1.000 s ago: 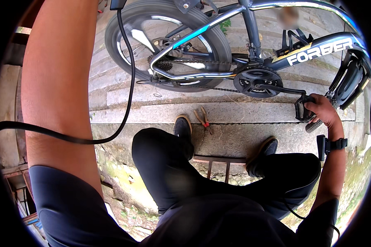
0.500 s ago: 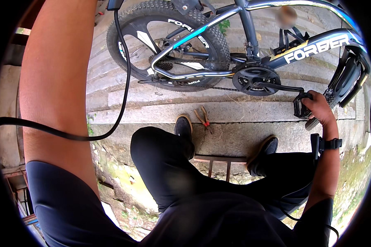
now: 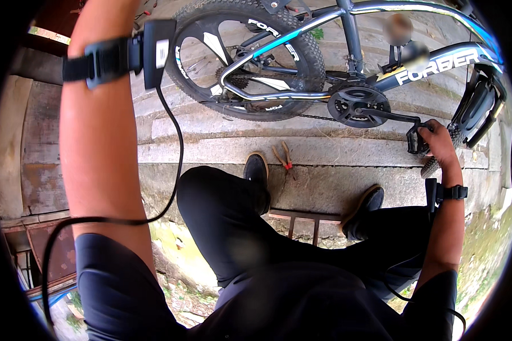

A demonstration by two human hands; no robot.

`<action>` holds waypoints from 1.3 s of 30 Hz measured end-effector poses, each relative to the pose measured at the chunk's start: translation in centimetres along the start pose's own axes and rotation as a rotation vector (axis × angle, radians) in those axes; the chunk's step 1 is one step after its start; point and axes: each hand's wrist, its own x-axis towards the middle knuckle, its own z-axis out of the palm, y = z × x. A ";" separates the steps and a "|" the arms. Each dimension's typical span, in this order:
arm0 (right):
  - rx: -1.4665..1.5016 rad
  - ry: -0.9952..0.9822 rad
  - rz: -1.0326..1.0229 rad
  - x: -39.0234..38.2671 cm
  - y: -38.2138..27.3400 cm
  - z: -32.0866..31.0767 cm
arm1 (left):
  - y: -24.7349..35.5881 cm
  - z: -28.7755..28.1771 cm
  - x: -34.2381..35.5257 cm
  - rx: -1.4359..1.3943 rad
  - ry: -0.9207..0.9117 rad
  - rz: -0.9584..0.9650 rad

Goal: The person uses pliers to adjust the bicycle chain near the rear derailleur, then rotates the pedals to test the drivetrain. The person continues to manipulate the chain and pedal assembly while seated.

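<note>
A grey and blue bicycle (image 3: 284,41) lies across the upper part of the view, its rear wheel (image 3: 318,68) at the left. My right hand (image 3: 438,141) is closed around the black pedal (image 3: 415,142) at the end of the crank arm (image 3: 389,115). The chainring (image 3: 341,105) sits to the left of that arm. My left forearm (image 3: 99,148) reaches up past the rear wheel and out over the top edge, so the hand itself is hidden. A strap with a black box (image 3: 158,54) is on that forearm.
Pliers (image 3: 284,159) with red on them lie on the stone ledge (image 3: 330,176) between my shoes. A brown metal frame (image 3: 307,215) stands between my legs. A black cable (image 3: 179,150) hangs from the box beside my left arm. Rusty sheets (image 3: 42,153) stand at the left.
My left forearm has come lower and to the right, bringing its strap and box into view. My right hand keeps its grip on the pedal, and the whole view has shifted slightly.
</note>
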 end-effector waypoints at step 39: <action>0.589 0.122 0.298 -4.2 0.1 2.3 | 8.5 9.4 -35.2 -0.466 -1.283 0.050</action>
